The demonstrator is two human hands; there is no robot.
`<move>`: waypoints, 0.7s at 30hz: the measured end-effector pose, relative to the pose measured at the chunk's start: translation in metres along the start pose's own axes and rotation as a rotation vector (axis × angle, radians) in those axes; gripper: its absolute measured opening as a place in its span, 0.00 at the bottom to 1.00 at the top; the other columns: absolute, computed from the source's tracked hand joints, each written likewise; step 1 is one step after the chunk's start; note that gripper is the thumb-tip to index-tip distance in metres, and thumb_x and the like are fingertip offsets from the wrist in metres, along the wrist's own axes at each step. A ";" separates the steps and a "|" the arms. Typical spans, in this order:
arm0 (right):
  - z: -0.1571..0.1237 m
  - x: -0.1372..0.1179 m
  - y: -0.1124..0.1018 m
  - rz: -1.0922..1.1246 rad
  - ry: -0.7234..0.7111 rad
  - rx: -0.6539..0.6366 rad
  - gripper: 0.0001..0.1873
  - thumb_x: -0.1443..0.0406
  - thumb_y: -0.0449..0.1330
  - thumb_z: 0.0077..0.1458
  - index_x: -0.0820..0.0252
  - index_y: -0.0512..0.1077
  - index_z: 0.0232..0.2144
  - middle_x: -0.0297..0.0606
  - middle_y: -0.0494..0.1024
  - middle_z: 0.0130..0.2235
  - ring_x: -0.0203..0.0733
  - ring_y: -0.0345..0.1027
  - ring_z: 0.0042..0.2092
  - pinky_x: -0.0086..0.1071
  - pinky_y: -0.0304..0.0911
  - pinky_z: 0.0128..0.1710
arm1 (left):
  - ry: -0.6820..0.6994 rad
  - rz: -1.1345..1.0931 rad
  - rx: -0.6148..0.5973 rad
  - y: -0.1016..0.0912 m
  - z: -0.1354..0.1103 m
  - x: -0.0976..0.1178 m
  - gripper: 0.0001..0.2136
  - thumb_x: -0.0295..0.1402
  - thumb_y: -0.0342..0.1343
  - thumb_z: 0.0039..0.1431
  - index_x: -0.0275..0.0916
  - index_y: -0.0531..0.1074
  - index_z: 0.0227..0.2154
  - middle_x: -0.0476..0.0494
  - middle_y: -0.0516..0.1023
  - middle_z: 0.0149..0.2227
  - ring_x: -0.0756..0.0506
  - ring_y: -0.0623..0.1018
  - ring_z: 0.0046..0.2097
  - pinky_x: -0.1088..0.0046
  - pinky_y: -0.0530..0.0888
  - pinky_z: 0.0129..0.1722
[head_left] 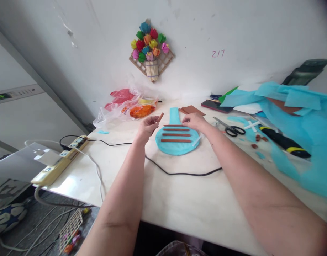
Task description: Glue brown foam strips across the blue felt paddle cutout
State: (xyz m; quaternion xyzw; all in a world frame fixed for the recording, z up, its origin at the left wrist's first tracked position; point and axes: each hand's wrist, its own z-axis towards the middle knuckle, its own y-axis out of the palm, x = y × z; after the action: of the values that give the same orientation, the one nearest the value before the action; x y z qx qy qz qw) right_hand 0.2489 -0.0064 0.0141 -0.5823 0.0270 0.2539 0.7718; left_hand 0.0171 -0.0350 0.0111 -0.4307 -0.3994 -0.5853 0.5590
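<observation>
A light-blue guitar-like shape (pixel 176 148), with a round body and a straight neck (pixel 174 115), lies flat on the table. Several thin brown strips (pixel 176 135) run across its body in rows. My left hand (pixel 148 127), just left of the body, is closed on a loose brown strip (pixel 161 117) that sticks up from the fingers. At the upper right of the body, my right hand (pixel 194 121) has its fingertips pinched at the right end of the topmost strip (pixel 174 125). Behind that hand lie brown sheet pieces (pixel 194 110).
Black-handled scissors (pixel 231 131), a black-and-yellow tool (pixel 284 141) and a heap of light-blue sheet (pixel 288 121) are on the right. Plastic bags (pixel 131 106) lie at the back left. A black cable (pixel 179 174) crosses the table to a power strip (pixel 60 161).
</observation>
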 end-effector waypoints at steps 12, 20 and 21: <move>-0.005 -0.017 -0.011 -0.073 -0.007 -0.088 0.07 0.64 0.59 0.45 0.56 0.76 0.29 0.35 0.78 0.33 0.41 0.69 0.39 0.30 0.60 0.37 | -0.128 -0.558 0.055 0.008 -0.002 -0.011 0.12 0.22 0.56 0.44 0.37 0.66 0.34 0.47 0.75 0.32 0.53 0.74 0.30 0.73 0.71 0.39; -0.007 -0.021 -0.015 -0.091 -0.016 -0.096 0.09 0.63 0.59 0.45 0.56 0.76 0.31 0.35 0.77 0.35 0.40 0.69 0.39 0.30 0.60 0.37 | -0.148 -0.562 0.132 0.007 -0.002 -0.012 0.13 0.20 0.53 0.48 0.36 0.62 0.37 0.47 0.76 0.29 0.52 0.76 0.29 0.67 0.72 0.42; -0.007 -0.019 -0.016 -0.096 -0.022 -0.114 0.10 0.62 0.60 0.45 0.56 0.75 0.32 0.35 0.77 0.37 0.40 0.68 0.39 0.30 0.60 0.38 | -0.151 -0.558 0.148 0.006 -0.001 -0.012 0.13 0.20 0.54 0.48 0.36 0.62 0.37 0.47 0.76 0.29 0.51 0.76 0.29 0.68 0.72 0.41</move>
State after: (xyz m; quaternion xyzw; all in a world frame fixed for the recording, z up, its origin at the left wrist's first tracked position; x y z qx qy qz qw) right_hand 0.2406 -0.0227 0.0330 -0.6230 -0.0240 0.2239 0.7491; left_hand 0.0228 -0.0327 -0.0007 -0.3045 -0.5845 -0.6519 0.3750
